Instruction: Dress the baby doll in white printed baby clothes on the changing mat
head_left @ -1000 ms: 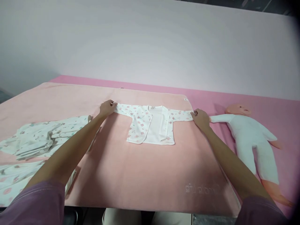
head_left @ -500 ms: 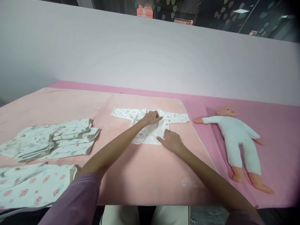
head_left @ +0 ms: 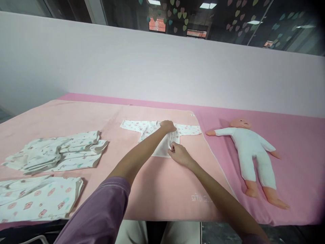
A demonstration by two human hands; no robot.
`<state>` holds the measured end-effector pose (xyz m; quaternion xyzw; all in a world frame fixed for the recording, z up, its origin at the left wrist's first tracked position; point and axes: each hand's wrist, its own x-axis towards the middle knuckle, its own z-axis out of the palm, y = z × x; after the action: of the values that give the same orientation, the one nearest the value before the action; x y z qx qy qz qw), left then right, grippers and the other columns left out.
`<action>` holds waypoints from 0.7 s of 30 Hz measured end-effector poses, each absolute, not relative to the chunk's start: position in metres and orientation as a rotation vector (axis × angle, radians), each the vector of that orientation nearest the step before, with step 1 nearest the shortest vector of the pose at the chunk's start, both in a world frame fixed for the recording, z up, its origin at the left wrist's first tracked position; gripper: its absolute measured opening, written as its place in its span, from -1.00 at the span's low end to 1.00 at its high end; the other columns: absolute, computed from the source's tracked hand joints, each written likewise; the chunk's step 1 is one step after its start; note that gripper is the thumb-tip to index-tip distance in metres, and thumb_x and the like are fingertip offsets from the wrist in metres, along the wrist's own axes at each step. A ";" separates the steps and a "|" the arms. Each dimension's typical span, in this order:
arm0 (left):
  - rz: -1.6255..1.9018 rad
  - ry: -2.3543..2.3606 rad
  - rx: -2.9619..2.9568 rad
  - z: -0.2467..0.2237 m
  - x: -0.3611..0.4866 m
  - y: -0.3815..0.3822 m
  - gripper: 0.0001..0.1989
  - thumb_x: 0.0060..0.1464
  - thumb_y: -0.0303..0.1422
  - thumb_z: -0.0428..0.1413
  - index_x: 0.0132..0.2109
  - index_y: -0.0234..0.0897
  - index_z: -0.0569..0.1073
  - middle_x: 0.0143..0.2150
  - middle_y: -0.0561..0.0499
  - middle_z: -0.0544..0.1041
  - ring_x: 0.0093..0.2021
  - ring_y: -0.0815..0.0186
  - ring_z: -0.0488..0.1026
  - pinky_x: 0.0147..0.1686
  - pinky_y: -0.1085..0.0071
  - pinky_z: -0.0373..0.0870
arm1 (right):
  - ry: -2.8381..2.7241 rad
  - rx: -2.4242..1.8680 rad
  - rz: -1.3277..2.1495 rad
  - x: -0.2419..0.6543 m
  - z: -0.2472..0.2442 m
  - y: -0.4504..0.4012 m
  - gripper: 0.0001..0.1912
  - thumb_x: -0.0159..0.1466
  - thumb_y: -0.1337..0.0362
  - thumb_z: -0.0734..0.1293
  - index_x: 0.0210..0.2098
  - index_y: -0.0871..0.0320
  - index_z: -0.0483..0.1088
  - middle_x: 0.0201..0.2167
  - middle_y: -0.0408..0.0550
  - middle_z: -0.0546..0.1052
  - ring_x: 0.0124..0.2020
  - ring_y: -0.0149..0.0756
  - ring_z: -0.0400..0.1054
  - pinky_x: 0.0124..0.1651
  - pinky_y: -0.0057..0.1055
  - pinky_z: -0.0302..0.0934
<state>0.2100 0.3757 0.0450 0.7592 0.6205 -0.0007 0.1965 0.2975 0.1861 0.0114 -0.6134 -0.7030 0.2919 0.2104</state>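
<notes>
A small white printed baby shirt (head_left: 148,128) lies spread on the peach blanket (head_left: 101,118), sleeves out to both sides. At its upper front, near the neckline, my left hand (head_left: 168,126) is closed on the cloth. Lower down, my right hand (head_left: 178,153) pinches the front panel near the bottom hem, and the fabric is gathered between the two hands. Part of the shirt's middle is hidden behind my left hand and forearm.
Folded printed clothes (head_left: 78,152) lie at the left, with another dotted garment (head_left: 48,198) nearer the front edge. A doll in white (head_left: 254,145) lies on the pink sheet (head_left: 299,152) at the right. A white wall (head_left: 152,67) stands behind.
My left hand has moved slightly right across the shirt. My right hand's fingers have closed on the front panel, which is now bunched instead of flat. The view has tilted up slightly.
</notes>
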 end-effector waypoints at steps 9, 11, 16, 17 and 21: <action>0.327 1.486 2.040 0.050 0.217 0.398 -0.49 0.37 -0.12 -0.08 -0.03 -0.37 0.67 -0.03 -0.26 0.72 -0.10 0.12 0.65 -0.01 0.26 0.51 | -1.616 -1.667 0.933 0.404 0.023 0.199 -0.63 0.25 0.14 0.31 -0.01 0.02 0.16 -0.31 -0.21 0.51 -0.30 -0.23 0.42 -0.22 -0.34 0.29; 0.434 1.431 2.103 0.044 0.218 0.390 -0.44 0.43 -0.08 -0.16 0.01 -0.31 0.65 0.08 -0.21 0.69 0.06 0.10 0.60 0.14 0.22 0.45 | -1.664 -1.794 0.742 0.422 0.019 0.191 -0.49 0.25 0.15 0.33 0.13 0.03 0.11 -0.29 -0.16 0.53 -0.27 -0.15 0.45 -0.18 -0.27 0.32; 0.663 1.290 2.428 0.006 0.193 0.364 -0.57 0.41 -0.14 -0.06 0.20 -0.20 0.55 0.34 -0.19 0.47 0.39 -0.02 0.30 0.40 -0.01 0.19 | -1.944 -1.631 0.080 0.414 0.004 0.166 -0.52 0.42 0.20 0.22 0.30 0.08 0.23 0.27 0.23 0.43 0.32 0.16 0.29 0.30 0.13 0.23; 0.678 1.252 2.510 -0.004 0.186 0.361 -0.55 0.41 -0.15 -0.06 0.26 -0.19 0.50 0.37 -0.19 0.43 0.41 -0.01 0.28 0.40 -0.02 0.19 | -2.063 -1.527 0.090 0.407 0.002 0.162 -0.50 0.47 0.19 0.19 0.37 0.03 0.21 0.40 0.17 0.33 0.44 0.12 0.18 0.41 0.14 0.13; 0.546 1.242 2.614 -0.034 0.175 0.359 -0.37 0.46 -0.04 -0.15 0.51 -0.18 0.21 0.58 -0.14 0.16 0.57 0.03 0.05 0.53 0.01 -0.03 | -2.475 -1.248 0.389 0.390 -0.003 0.157 -0.35 0.58 0.11 0.09 0.59 -0.17 -0.12 0.60 -0.18 0.02 0.62 -0.11 -0.16 0.60 0.07 -0.13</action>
<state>0.1754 0.3595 -0.0340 0.8833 0.4198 0.1843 0.0980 0.3900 0.1569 -0.0028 -0.4393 -0.8714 0.1368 0.1703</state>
